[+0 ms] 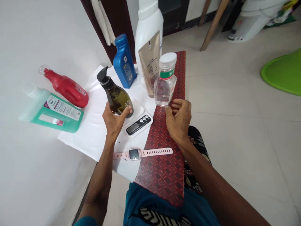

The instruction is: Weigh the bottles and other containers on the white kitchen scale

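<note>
A dark green pump bottle point(118, 97) with a black pump head is in the grip of my left hand point(112, 121), fingers and thumb around its lower part. The bottle tilts over the white kitchen scale point(138, 124); whether its base touches the scale I cannot tell. Loosely curled beside the table's right edge, my right hand point(179, 119) holds nothing, with a gap between thumb and fingers. Its fingertips are close to the base of a clear bottle point(164, 89) with a white cap. A pink-strapped watch point(134, 154) lies in front of the scale.
A blue bottle point(124, 62), a beige tube point(150, 66) and a big white bottle point(145, 28) stand at the back. On the left are a red bottle point(68, 89) and a green jug point(57, 114). White cloth point(94, 141) covers part of the red patterned table point(162, 179).
</note>
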Motion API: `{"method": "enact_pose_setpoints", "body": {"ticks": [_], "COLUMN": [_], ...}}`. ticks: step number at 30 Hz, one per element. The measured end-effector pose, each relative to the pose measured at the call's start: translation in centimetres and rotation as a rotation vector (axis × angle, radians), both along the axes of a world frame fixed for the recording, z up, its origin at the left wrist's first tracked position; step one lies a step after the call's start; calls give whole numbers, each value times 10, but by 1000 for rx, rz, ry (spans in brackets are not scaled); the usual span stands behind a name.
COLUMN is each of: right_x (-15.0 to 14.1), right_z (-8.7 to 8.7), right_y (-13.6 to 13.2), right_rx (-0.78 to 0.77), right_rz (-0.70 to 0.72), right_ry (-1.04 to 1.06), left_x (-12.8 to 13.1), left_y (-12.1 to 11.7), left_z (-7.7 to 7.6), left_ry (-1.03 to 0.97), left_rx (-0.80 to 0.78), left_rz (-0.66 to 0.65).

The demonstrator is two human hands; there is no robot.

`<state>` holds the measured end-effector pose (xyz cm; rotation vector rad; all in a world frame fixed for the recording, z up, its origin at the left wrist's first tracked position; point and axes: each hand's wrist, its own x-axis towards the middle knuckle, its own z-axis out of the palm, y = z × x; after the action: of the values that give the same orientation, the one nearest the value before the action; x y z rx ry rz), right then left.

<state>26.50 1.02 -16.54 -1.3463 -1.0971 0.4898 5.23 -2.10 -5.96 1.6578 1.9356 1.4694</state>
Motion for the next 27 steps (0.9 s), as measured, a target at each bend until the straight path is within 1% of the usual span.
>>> {"method": "enact_pose_setpoints", "body": {"ticks": [3,5,7,10,13,16,19,24,27], "right_x": [0,1,1,2,2,2,2,2,1], "right_z": [-2,-3,-3,0,2,3,3,4,6], "right_y": [0,1,1,0,-2,-3,-3,-1,-1], "right_rx": [13,17,14,2,-8,-13,-18,-26,-25], "right_rz": [-4,3,10,24,35,40,33,23,26], "right_ry": [7,16,16,9,10,9,3,11,24], "left_x": [-13,-33,-60,-106,-144,-169,-185,-206,-212], "left_y": [-5,-12,-21,-31,-33,-27,-14,15,31], "left_z": [0,2,4,5,2,-5,-11,-17,-23], "left_ry": [-79,-96,-51,52,62,47,56,63,57], "left_rx": [53,97,123,111,82,39,27,46,83], "left_rz": [62,149,258,444,604,686,745,721,736]}}
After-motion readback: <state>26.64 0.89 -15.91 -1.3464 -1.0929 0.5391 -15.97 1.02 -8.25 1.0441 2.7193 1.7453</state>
